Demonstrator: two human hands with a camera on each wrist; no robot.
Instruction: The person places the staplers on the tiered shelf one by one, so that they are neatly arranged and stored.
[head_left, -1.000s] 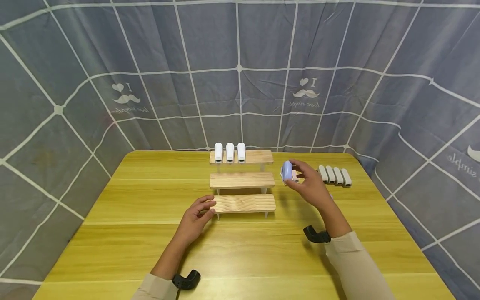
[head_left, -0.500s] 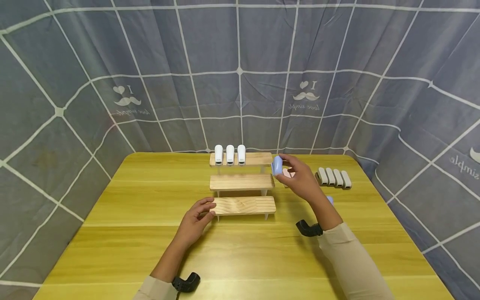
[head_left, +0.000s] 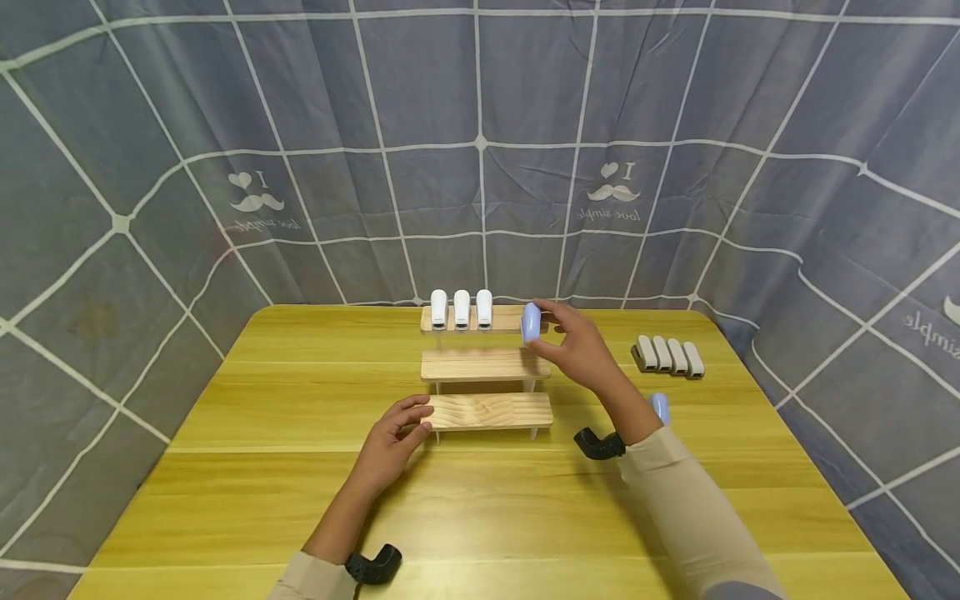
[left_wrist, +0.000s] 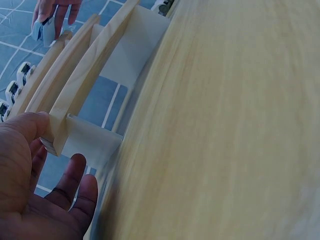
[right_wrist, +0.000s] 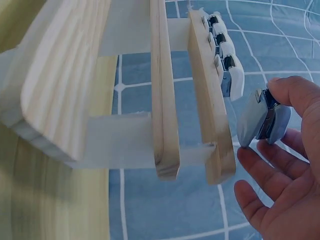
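Note:
A light-blue mini stapler (head_left: 531, 323) is pinched between the thumb and fingers of my right hand (head_left: 576, 346). It hangs at the right end of the top shelf (head_left: 506, 317); in the right wrist view a gap shows between stapler (right_wrist: 265, 117) and wood. Three white mini staplers (head_left: 461, 310) stand side by side on that shelf's left half. My left hand (head_left: 390, 442) holds the left end of the lowest shelf (head_left: 487, 411) of the three-step wooden stand, thumb at its front edge and a finger behind. Its other fingers spread loosely in the left wrist view.
Several grey-white staplers (head_left: 669, 357) lie in a row at the table's right. Nearer, another blue stapler (head_left: 659, 408) is partly hidden by the right forearm. The middle shelf (head_left: 483, 364) sits between top and lowest. A grey-blue curtain (head_left: 420, 192) hangs behind the table (head_left: 480, 508).
My right hand has carried the blue stapler leftward, from right of the stand to the top shelf's right end. The blue stapler near the right forearm shows more. The left hand stays put.

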